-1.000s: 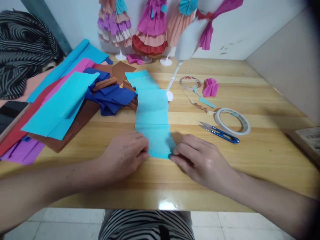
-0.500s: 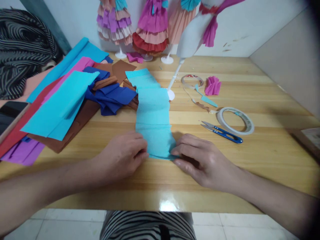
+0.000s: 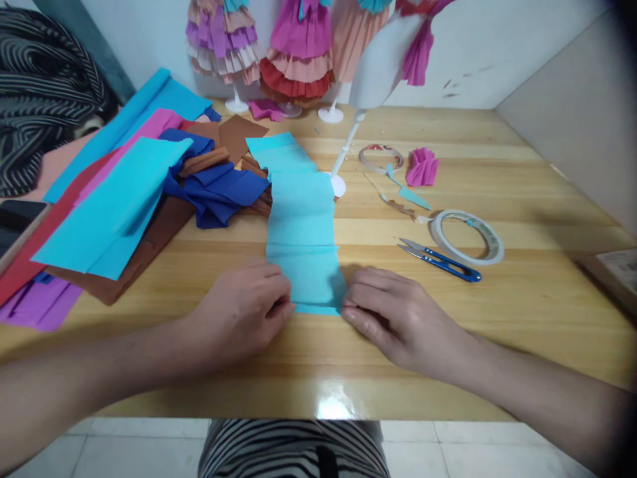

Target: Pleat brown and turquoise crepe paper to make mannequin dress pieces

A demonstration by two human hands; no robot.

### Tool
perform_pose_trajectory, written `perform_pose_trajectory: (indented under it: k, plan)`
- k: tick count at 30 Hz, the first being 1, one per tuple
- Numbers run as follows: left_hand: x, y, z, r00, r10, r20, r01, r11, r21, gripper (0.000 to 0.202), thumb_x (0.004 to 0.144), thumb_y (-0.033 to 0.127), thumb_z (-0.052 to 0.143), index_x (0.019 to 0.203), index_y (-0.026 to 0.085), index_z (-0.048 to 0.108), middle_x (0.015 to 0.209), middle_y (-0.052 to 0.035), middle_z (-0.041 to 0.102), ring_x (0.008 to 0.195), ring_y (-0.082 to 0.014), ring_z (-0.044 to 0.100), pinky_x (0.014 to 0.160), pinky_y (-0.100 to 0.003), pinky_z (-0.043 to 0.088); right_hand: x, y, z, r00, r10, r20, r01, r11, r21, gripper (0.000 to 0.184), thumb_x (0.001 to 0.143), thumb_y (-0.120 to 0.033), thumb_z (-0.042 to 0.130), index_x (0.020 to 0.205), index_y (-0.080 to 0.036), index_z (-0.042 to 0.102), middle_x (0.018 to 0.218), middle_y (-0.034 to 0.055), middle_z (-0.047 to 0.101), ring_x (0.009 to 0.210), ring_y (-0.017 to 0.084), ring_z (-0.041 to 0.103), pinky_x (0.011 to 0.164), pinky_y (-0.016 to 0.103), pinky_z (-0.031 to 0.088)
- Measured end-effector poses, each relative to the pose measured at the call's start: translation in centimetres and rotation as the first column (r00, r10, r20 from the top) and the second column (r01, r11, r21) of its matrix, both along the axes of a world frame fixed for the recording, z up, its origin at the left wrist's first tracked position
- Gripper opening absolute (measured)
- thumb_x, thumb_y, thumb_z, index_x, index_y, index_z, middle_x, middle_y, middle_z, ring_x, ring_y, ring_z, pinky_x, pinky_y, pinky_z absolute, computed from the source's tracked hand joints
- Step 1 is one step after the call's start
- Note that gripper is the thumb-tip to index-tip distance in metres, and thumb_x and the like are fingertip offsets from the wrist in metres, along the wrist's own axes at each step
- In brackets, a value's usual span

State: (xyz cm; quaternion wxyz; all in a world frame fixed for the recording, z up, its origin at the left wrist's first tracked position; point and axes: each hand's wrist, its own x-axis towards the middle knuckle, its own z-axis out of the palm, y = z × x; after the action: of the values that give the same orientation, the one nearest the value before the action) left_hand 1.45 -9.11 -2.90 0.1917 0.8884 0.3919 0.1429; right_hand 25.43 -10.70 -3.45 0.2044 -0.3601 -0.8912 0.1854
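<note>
A long strip of turquoise crepe paper (image 3: 302, 212) lies lengthwise on the wooden table (image 3: 448, 332), with creases across it and a narrow fold along its near edge. My left hand (image 3: 249, 305) pinches the left corner of that edge. At the right corner, my right hand (image 3: 398, 315) has thumb and fingers closed on the paper. Close behind the strip, a white mannequin stand (image 3: 337, 186) leans to the right. Blue thread snips (image 3: 442, 260) lie to the right of my right hand, beside a roll of white tape (image 3: 468, 237).
Stacked coloured crepe paper (image 3: 109, 206) covers the left side, near a dark phone (image 3: 20, 222). Small mannequins in ruffled paper dresses (image 3: 301, 46) stand along the wall. A clear tape roll (image 3: 381, 158), paper scraps (image 3: 413, 197) and a gathered pink piece (image 3: 423, 166) lie at the right back.
My right fingers have closed more tightly on the near right corner. The near edge now shows a flatter, clearer fold. The whole view has shifted slightly.
</note>
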Motion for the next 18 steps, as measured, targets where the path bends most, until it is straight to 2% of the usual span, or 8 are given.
perform_pose_trajectory:
  k: [6, 10, 18]
  plan:
    - [0.3, 0.0, 0.1, 0.999, 0.021, -0.039, -0.019, 0.999, 0.039, 0.022, 0.079, 0.015, 0.055, 0.058, 0.016, 0.049, 0.062, 0.0018, 0.048, 0.061, -0.0124, 0.044, 0.056, -0.026, 0.029, -0.5, -0.2, 0.1, 0.997, -0.072, 0.01, 0.072, 0.997, 0.012, 0.016, 0.083, -0.009, 0.047, 0.071, -0.018, 0.05, 0.064, 0.0014, 0.05, 0.06, 0.014, 0.044, 0.057, 0.028, 0.036]
    - [0.3, 0.1, 0.5, 0.995, 0.04, -0.095, -0.047, 0.997, -0.066, 0.016, 0.081, 0.015, 0.056, 0.065, 0.015, 0.053, 0.069, 0.0007, 0.052, 0.067, -0.0132, 0.047, 0.059, -0.026, 0.031, -0.5, -0.2, 0.5, 0.997, -0.082, 0.004, 0.082, 0.996, -0.027, 0.012, 0.083, -0.009, 0.048, 0.078, -0.018, 0.053, 0.067, 0.0015, 0.052, 0.061, 0.014, 0.046, 0.056, 0.027, 0.038]
    - [-0.1, 1.2, 1.1, 0.999, 0.051, -0.018, -0.054, 0.968, -0.244, 0.006, 0.078, 0.012, 0.064, 0.073, 0.014, 0.061, 0.068, 0.0029, 0.055, 0.063, -0.01, 0.048, 0.058, -0.023, 0.033, -0.3, -0.1, 0.5, 0.998, -0.053, -0.019, 0.053, 0.998, -0.032, 0.012, 0.084, -0.01, 0.049, 0.08, -0.017, 0.056, 0.068, 0.0027, 0.054, 0.062, 0.015, 0.049, 0.056, 0.028, 0.04]
